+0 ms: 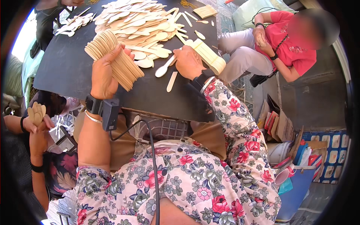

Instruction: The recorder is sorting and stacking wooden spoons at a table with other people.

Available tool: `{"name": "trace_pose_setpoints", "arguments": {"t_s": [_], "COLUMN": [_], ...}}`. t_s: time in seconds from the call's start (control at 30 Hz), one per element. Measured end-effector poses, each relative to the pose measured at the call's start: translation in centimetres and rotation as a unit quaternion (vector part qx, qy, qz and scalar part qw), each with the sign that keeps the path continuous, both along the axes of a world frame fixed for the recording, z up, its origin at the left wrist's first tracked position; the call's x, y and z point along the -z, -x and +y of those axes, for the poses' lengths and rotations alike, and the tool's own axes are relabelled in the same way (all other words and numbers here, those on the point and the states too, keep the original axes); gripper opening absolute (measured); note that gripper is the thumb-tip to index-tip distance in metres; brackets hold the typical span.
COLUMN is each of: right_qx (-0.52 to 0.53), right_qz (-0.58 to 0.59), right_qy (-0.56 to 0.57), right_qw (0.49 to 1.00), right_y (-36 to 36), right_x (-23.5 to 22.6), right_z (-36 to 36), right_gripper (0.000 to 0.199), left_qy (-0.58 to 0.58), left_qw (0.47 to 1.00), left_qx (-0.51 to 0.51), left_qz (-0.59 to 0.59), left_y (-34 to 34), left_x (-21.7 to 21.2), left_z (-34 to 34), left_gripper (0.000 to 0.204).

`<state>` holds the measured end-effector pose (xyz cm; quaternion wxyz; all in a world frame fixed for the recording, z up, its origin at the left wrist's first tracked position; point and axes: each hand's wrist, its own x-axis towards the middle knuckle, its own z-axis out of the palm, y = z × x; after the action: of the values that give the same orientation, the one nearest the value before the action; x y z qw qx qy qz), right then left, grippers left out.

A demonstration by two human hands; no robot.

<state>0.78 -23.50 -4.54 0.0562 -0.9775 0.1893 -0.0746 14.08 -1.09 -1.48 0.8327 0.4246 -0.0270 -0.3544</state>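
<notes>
My left hand [106,69] is wrapped round a thick stack of wooden spoons [119,64], their ends lined up in a row. Over the dark table, the fingers of my right hand [190,62] are closed on the handle of a pale wooden spoon [162,71], whose bowl points toward the left. Just right of that hand lies a bundle of wooden spoons [208,56]. A short flat wooden piece [171,81] rests on the table below the held spoon. Beyond my hands rises a big heap of loose wooden spoons [135,22].
The dark tabletop [63,71] ends close to my body. A smaller spoon pile [76,23] and another bundle [205,11] lie at the back. At right sits a person in a red shirt [296,41]; at left, another person's hands hold spoons [36,112]. A blue bin [298,187] stands lower right.
</notes>
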Motion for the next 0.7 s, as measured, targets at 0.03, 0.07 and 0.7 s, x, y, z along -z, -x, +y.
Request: {"name": "trace_pose_setpoints", "arguments": {"t_s": [0.03, 0.07, 0.7], "right_qx": [0.001, -0.009, -0.155], "right_qz": [0.003, 0.003, -0.083], "right_qy": [-0.001, 0.003, 0.091], "right_qw": [1.000, 1.000, 0.980], "right_y": [0.6, 1.1, 3.1], "right_x": [-0.1, -0.1, -0.7], "right_z": [0.2, 0.3, 1.2], "right_gripper": [0.014, 0.014, 0.007], "left_qy": [-0.008, -0.015, -0.012], "left_qw": [1.000, 1.000, 0.999], "left_qx": [0.000, 0.000, 0.033], "left_qz": [-0.004, -0.009, -0.012], "left_y": [0.0, 0.1, 0.0], "left_x": [-0.2, -0.2, 1.0], "left_z": [0.0, 0.1, -0.3], "left_gripper": [0.028, 0.028, 0.029]}}
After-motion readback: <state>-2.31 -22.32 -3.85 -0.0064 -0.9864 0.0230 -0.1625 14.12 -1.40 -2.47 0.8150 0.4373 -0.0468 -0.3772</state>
